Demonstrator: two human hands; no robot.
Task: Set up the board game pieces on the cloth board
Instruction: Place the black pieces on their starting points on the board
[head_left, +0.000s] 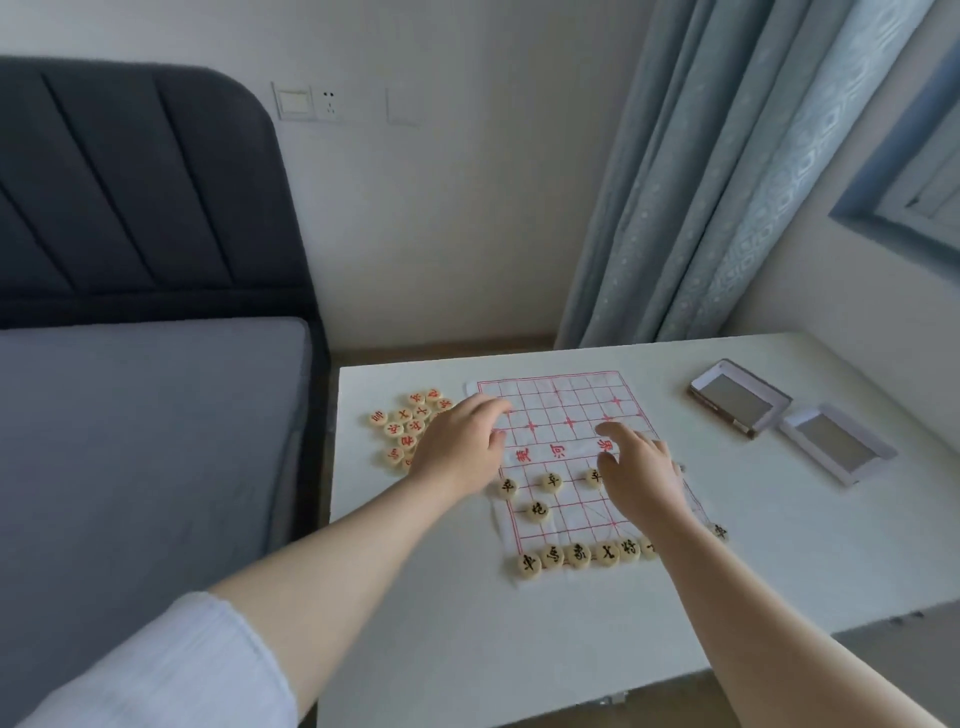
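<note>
Cloth board (561, 410), white with a red grid, lies flat near the left end of a white surface (571, 623), its far half bare.

A grey bed (145, 415) with a dark padded headboard (130, 197) stands just beside the surface on the left. A pale blue curtain (727, 182) hangs behind the far edge. Two shallow box halves (740, 397) (839, 444) lie side by side on the surface, to the right of the board and well apart from it.

The left hand (457, 449) is at the board's left edge, its fingers relaxed and slightly spread, holding nothing visible. It covers part of the heap of red-lettered pieces (402, 423) lying on the surface left of the board. The right hand (641, 467) is over the board's right half, fingers splayed and gripping nothing; whether they touch the cloth cannot be told.

Black-lettered pieces stand in a row (579, 555) along the near edge. Three more (551, 481) sit in a line further in, and a single piece (538, 510) sits between the two rows.
</note>
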